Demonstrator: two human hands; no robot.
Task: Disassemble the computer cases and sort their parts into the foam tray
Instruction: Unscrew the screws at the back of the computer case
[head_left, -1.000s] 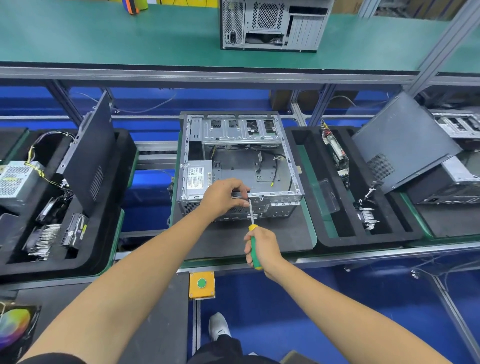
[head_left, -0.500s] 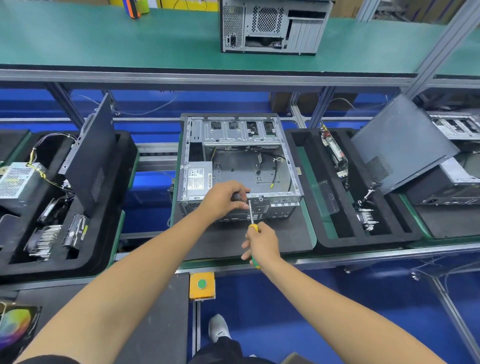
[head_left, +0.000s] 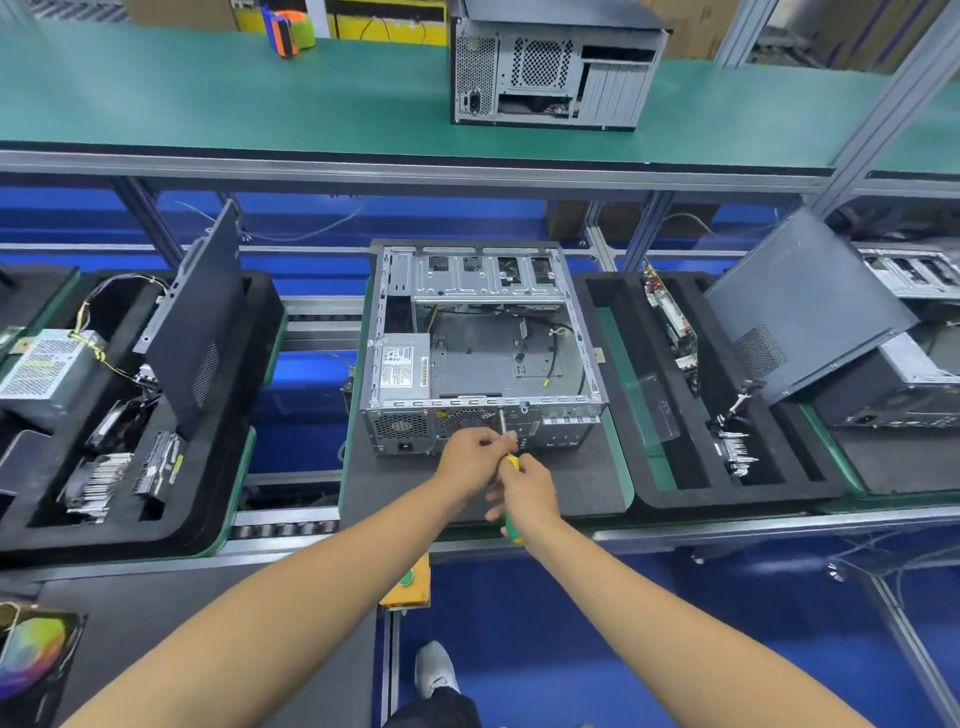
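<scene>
An open grey computer case (head_left: 483, 353) lies on a dark mat in front of me, with its power supply (head_left: 402, 366) still inside at the left. My right hand (head_left: 527, 493) grips a yellow-green screwdriver (head_left: 511, 462) whose shaft points up at the case's near rear panel. My left hand (head_left: 470, 457) sits just left of it, fingers curled round the shaft near the tip. A black foam tray (head_left: 675, 483) lies to the right of the case, holding a circuit board (head_left: 670, 317) and small metal parts (head_left: 735, 449).
Another foam tray (head_left: 218, 499) at the left holds a power supply (head_left: 44, 369), a leaning side panel (head_left: 195, 317) and drives. A closed case (head_left: 553, 67) stands on the upper green shelf. More cases and a leaning panel (head_left: 800, 306) are at the right. An orange button box (head_left: 408, 584) hangs below.
Both hands have drawn back from the case's top rear edge to lower on the rear panel. My right hand has closed up under my left, and the screwdriver stands steeper.
</scene>
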